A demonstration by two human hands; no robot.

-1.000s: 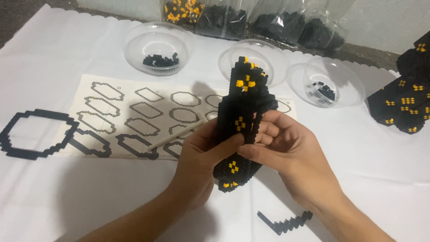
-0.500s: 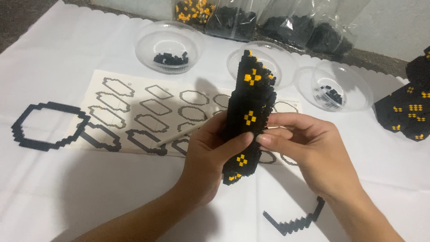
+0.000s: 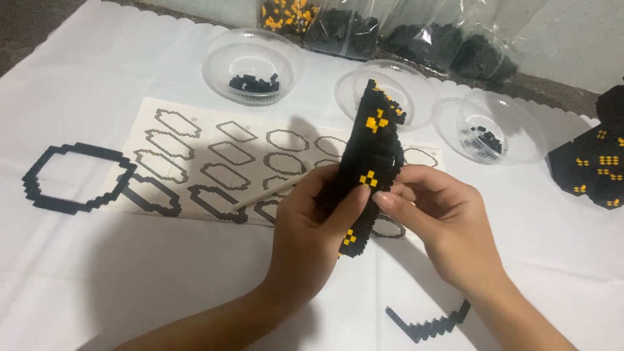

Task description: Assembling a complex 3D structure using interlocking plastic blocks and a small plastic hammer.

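Both hands grip a tall black panel of small building bricks with yellow diamond marks (image 3: 372, 170), held upright on edge above the white-covered desk (image 3: 130, 286). The left hand (image 3: 311, 242) wraps its lower edge; the right hand (image 3: 442, 220) pinches its side, just above a printed outline sheet (image 3: 214, 156).

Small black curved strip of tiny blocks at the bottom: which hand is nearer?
Right. The right hand sits just above the strip; the left hand is farther, up and to its left.
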